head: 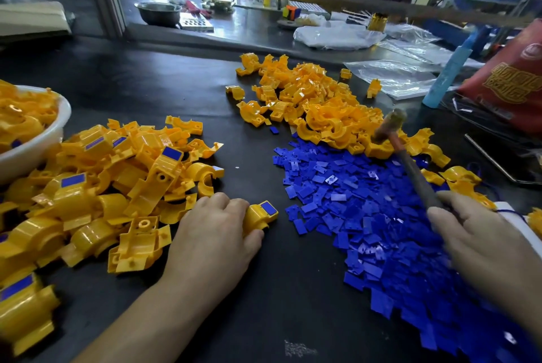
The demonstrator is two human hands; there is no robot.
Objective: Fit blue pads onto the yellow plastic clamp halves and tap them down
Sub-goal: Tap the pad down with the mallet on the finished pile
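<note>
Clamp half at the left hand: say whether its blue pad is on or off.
On: a blue pad lies on the top face of the clamp half that the left hand holds.

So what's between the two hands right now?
Head view: the clamp half in the left hand, a bare strip of black table, then the blue pads reaching the right hand, which holds a hammer.

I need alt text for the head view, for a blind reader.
The left hand holds a yellow clamp half with a blue pad on a dark table; the right hand grips a hammer above loose blue pads.
</note>
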